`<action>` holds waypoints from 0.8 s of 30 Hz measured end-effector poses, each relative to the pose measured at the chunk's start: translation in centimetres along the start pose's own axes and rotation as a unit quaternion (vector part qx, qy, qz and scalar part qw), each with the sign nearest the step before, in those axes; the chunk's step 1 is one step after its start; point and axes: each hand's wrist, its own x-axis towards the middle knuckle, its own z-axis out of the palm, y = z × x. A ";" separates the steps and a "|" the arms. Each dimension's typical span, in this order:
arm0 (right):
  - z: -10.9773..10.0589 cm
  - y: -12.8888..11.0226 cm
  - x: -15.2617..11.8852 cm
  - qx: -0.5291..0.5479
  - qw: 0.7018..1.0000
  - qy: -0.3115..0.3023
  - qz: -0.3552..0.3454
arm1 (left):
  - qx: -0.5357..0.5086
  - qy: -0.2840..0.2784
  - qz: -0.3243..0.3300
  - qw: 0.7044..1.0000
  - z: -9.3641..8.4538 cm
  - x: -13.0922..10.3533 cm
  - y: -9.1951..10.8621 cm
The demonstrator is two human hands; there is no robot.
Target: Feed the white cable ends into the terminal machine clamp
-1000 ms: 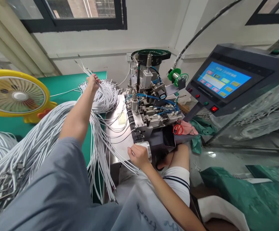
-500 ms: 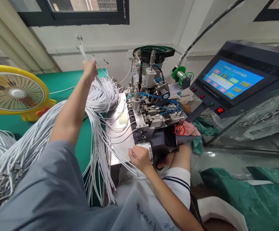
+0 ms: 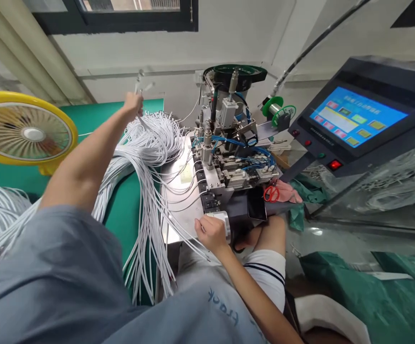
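Observation:
My left hand (image 3: 133, 105) is stretched out over the far end of the bench, closed around several white cables. Their blurred ends stick up above the fist. Beneath it lies a large bundle of white cables (image 3: 157, 138), whose loose ends fan out over the front edge. My right hand (image 3: 211, 233) is curled closed beside a white round part (image 3: 223, 222) at the front of the machine (image 3: 225, 157). What its fingers hold, if anything, is hidden. Several single cables run from the bundle across the metal plate (image 3: 178, 215) to the machine's black edge.
A yellow fan (image 3: 31, 134) stands on the green bench top (image 3: 121, 200) at the left. To the right, a control panel (image 3: 357, 117) with a lit screen overhangs the machine. Red-handled scissors (image 3: 271, 193), a phone-like dark object (image 3: 256, 204) and a pink cloth (image 3: 289, 192) lie near my knee.
The cable ends above my left fist have come down and to the right. My right hand keeps its place by the round part. The whole view has shifted slightly.

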 end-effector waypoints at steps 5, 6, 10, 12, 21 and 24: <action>-0.2 -0.2 0.0 0.018 1.000 -0.006 0.009 | -0.148 0.012 -0.048 0.988 -1.4 -0.6 7.0; -0.2 -0.2 0.0 0.022 1.000 -0.009 0.013 | -0.174 0.003 -0.047 0.984 -1.4 -1.5 8.9; -1.4 -0.4 0.6 0.082 0.993 -0.029 0.080 | -0.253 -0.052 -0.015 0.966 -0.8 -6.2 16.7; -3.3 -0.6 1.6 0.183 0.963 -0.022 0.195 | -0.274 -0.122 -0.007 0.954 -0.4 -8.5 19.6; -14.4 -4.6 6.8 0.354 0.897 0.172 0.200 | -0.264 -0.196 0.085 0.941 0.7 -12.7 22.5; -14.5 -5.4 7.3 0.300 0.922 0.166 0.181 | -0.269 -0.230 0.059 0.933 0.9 -12.5 22.8</action>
